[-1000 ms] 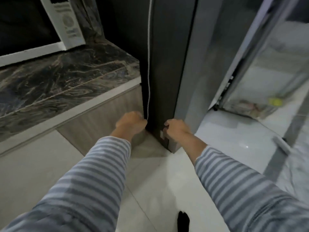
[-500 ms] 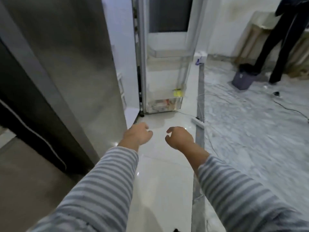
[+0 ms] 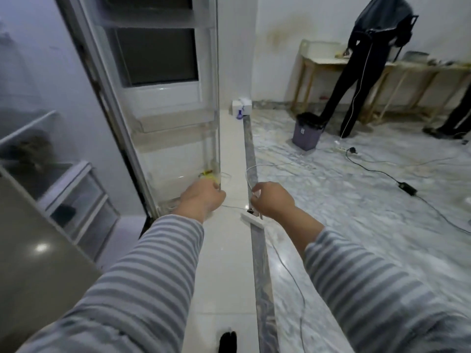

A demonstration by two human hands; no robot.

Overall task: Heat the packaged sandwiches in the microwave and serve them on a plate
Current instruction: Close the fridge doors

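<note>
The left hand [image 3: 202, 197] is hanging in front of the open fridge door [image 3: 168, 138], fingers loosely curled and holding nothing; the right hand [image 3: 274, 200] is hovering beside it over the floor, likewise loosely curled and empty. Neither is touching anything. The step in hand is judged to be fetching the packaged sandwiches from the fridge, and no sandwich is showing anywhere. A small yellow item [image 3: 210, 174] is sitting in the lowest door bin [image 3: 178, 179], just beyond the left knuckles, though the blur is making it hard to say what it is.

To do this well, the person should be turning left toward the fridge interior [image 3: 38, 138] (shelves and drawers are showing there) and scanning them before reaching.

Counted: two hands, one open door, three door bins perhaps, two drawers [image 3: 86, 200], one purple bin [image 3: 307, 135] on the floor, one person [image 3: 367, 62] standing by a wooden bench [image 3: 397, 80].
</note>
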